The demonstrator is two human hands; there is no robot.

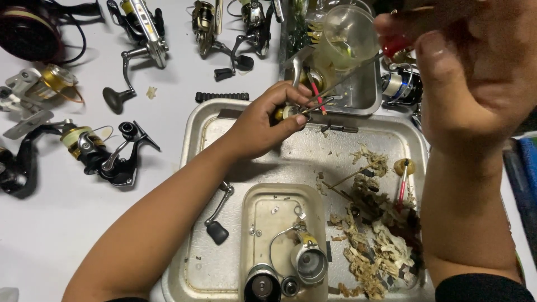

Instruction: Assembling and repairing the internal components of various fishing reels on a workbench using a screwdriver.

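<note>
My left hand (pixel 263 120) pinches a small brass-coloured reel part (pixel 286 112) over the far edge of a large metal tray (pixel 196 145). My right hand (pixel 475 72) is raised close to the camera and grips a red-handled thin metal tool (pixel 394 46). The tool's long shaft (pixel 341 78) slants down to the small part in my left hand. Behind the tool stands a clear plastic cup (pixel 347 36). A red-tipped pick (pixel 319 96) lies near my left fingers.
A small inner tray (pixel 251 223) holds a reel rotor, a spool and small screws. A loose reel handle (pixel 217 215) lies beside it. Used wipes and scraps (pixel 375 240) are piled in the large tray's right half. Several fishing reels (pixel 106 154) lie on the white table at left and back.
</note>
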